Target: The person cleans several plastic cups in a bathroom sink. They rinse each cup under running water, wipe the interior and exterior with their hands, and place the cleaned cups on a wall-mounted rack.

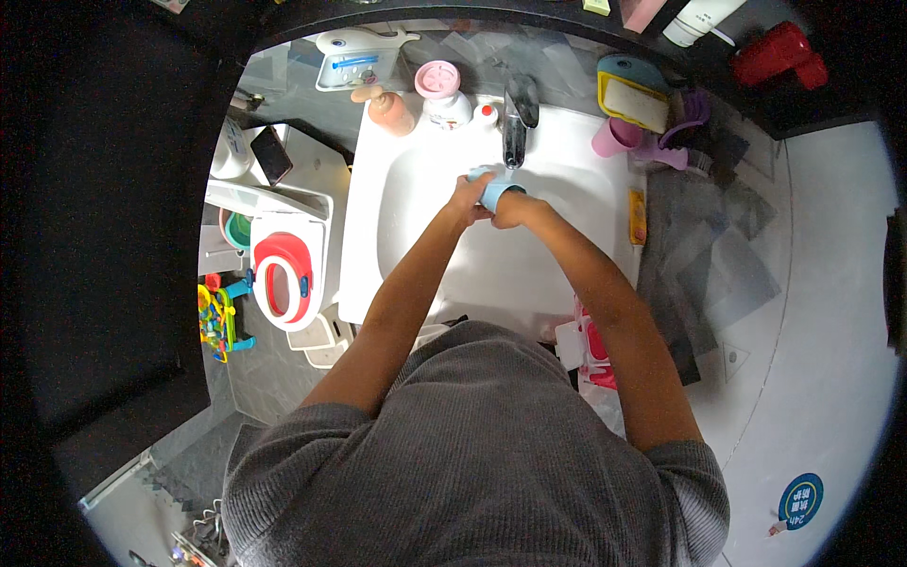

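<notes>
I have the left hand (470, 199) wrapped round a light-blue, cylindrical, plastic-looking cup (493, 192), likely light, stiff, slippery; mid-wall suits best. The right hand (516, 210)'s grip I can't tell.

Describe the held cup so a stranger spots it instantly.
Find the white sink, then its black faucet. Just below that in view, the left hand holds the light-blue cup, the right hand touching it. Its colour marks it out from the pinkish-purple cup by the sink's right corner.
</notes>
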A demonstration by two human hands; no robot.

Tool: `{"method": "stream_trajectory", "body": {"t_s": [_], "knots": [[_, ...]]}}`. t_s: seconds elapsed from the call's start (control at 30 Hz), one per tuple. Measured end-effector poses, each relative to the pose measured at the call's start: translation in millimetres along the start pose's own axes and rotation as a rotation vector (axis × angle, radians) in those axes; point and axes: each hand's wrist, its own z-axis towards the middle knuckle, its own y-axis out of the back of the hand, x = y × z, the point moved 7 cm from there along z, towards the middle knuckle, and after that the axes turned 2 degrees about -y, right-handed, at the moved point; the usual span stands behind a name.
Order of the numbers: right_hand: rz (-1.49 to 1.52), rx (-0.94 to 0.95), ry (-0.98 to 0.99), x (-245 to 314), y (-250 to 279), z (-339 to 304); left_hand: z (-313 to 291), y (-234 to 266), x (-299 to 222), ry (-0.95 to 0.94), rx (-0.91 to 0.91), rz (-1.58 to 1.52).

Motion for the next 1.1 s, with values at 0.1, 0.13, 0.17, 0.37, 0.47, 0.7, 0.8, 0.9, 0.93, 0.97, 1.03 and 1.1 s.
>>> {"method": "stream_trajectory", "body": {"t_s": [0.1,0.13,0.17,0.37,0.47,0.7,0.8,0.9,0.93,0.97,1.03,1.1], "knots": [[0.283,0.075,-0.132,11,-1,2,18,19,10,0.023,0.098,-0.052],[0.426,0.154,-0.175,18,1,1,30,27,22,0.042,0.155,-0.082],[0.846,0.121,-0.229,9,-4,3,25,6,18,0.063,0.305,-0.380],[1.194,0.011,-0.263,3,-4,6,20,-12,5,0.062,0.405,-0.440],[0.467,0.088,-0.213,5,11,0,20,-11,10,0.153,0.258,-0.250],[0.012,-0.001,-0.093,7,-2,13,27,-8,-6,0.033,0.153,0.045],[0.727,-0.117,-0.037,1,-2,18,35,2,-5,0.011,0.185,-0.037],[1.931,-0.243,0.088,10,6,16,22,-11,-23,-0.116,0.321,-0.402],[1.936,-0.268,0.087,12,10,18,14,-14,-32,-0.151,0.309,-0.479],[1.941,-0.279,0.079,17,11,17,14,-14,-32,-0.152,0.352,-0.471],[1.778,-0.258,-0.055,-6,-11,29,18,-13,-19,-0.046,0.336,-0.408],[0.776,-0.291,0.097,-4,-9,30,33,-1,-11,-0.031,0.280,-0.277]]}}
